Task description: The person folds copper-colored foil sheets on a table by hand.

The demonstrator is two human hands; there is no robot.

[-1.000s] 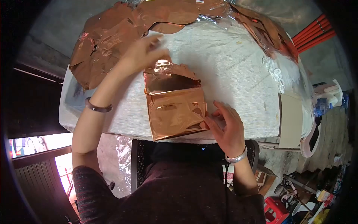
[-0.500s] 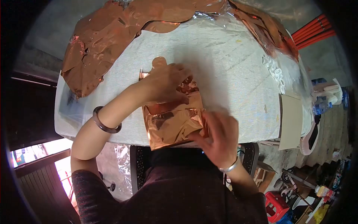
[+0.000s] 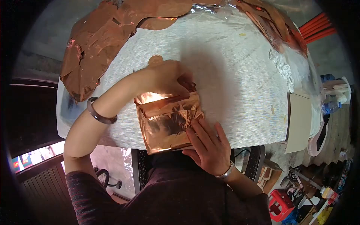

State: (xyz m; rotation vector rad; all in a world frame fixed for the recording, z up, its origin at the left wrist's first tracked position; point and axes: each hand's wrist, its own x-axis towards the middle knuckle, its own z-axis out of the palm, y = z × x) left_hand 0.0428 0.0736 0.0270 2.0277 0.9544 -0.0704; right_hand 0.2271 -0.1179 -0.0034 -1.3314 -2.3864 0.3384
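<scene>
A copper-coloured foil piece (image 3: 165, 131), folded into a rough rectangle and looking like a flat foil balloon, lies creased at the table's front edge. A rounded tab of it shows beyond my left wrist. My left hand (image 3: 170, 77) is bent over its far part, fingers curled and thumb drawn in against the foil; the fingertips are partly hidden. Flat on the near right corner rests my right hand (image 3: 210, 150), fingers stretched out over the foil's edge and thumb apart.
More flat copper foil pieces (image 3: 97, 48) lie along the table's far left, with another stack (image 3: 270, 22) at the far right. White ribbon-like strips (image 3: 281, 69) and a cardboard piece (image 3: 299, 122) are at the right edge. A red stool (image 3: 281, 205) stands on the floor.
My right hand has flattened from a curled hold at the foil's right edge and moved slightly down and left. My left hand stays over the far part, now more curled.
</scene>
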